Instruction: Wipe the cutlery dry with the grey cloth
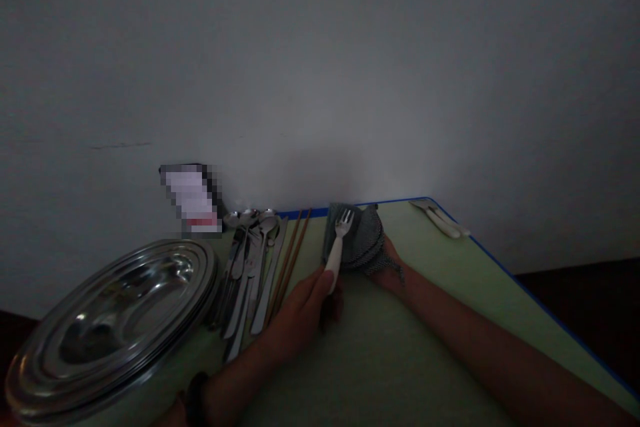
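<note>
My left hand point(311, 300) grips a fork point(338, 247) by its pale handle, tines pointing away from me. Just behind the fork is a grey-green cloth point(367, 240) with a dark checked edge, draped over my right hand point(393, 260). Most of the right hand's fingers are hidden under the cloth, which they hold up beside the fork's head. Whether the cloth touches the tines I cannot tell. Left of my left hand lie a pair of wooden chopsticks point(291, 260) and a spread of metal spoons and knives point(250, 280).
A stack of oval steel plates point(200, 260) stands at the left of the green table point(400, 360). A phone point(193, 197), its screen blurred out, leans against the grey wall point(320, 80). Pale-handled cutlery point(443, 220) lies near the far right corner, by the blue table edge.
</note>
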`<state>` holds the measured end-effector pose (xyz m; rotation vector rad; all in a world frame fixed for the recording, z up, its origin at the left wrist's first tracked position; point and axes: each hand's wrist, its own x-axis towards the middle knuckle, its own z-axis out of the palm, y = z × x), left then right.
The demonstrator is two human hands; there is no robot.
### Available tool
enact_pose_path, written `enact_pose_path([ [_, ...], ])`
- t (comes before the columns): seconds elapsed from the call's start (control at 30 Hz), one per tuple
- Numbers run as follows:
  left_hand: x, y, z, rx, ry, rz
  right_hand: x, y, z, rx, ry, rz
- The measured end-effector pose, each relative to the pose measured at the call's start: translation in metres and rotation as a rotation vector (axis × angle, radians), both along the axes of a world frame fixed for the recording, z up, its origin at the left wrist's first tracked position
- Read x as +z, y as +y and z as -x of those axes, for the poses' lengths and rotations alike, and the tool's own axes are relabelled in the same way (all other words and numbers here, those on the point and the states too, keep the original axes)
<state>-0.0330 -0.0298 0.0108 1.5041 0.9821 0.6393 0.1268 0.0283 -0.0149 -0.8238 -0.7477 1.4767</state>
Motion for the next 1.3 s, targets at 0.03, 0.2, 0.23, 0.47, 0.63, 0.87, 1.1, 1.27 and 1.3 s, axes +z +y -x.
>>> enact_pose_path([
  [0.03,-0.002,0.001,0.0,0.018,-0.023,0.014,0.0,0.0,0.0,0.032,0.04,0.01],
  [0.2,-0.003,0.005,0.0,-0.015,0.042,-0.007,0.01,-0.009,0.004,0.268,0.163,0.14],
  [0.23,-0.003,0.005,0.0,-0.034,0.068,-0.002,0.013,-0.011,0.004,0.284,0.147,0.133],
  [0.47,0.002,0.005,-0.001,-0.074,0.237,-0.084,0.022,-0.016,0.008,0.166,0.129,0.139],
  [0.63,0.002,0.005,0.002,-0.162,0.358,-0.17,0.016,-0.014,0.011,-0.045,0.108,0.14],
  [0.87,0.003,0.005,0.0,-0.164,0.315,-0.187,0.009,-0.014,0.014,-0.092,-0.046,0.059],
  [1.1,0.006,0.008,-0.004,0.023,0.304,-0.225,0.011,-0.019,0.016,0.088,-0.079,0.05],
  [1.27,0.005,0.008,-0.005,0.072,0.262,-0.209,0.012,-0.02,0.015,0.079,-0.062,0.035],
  [1.3,0.004,0.007,-0.005,0.09,0.234,-0.194,0.012,-0.019,0.015,0.072,-0.048,0.048],
])
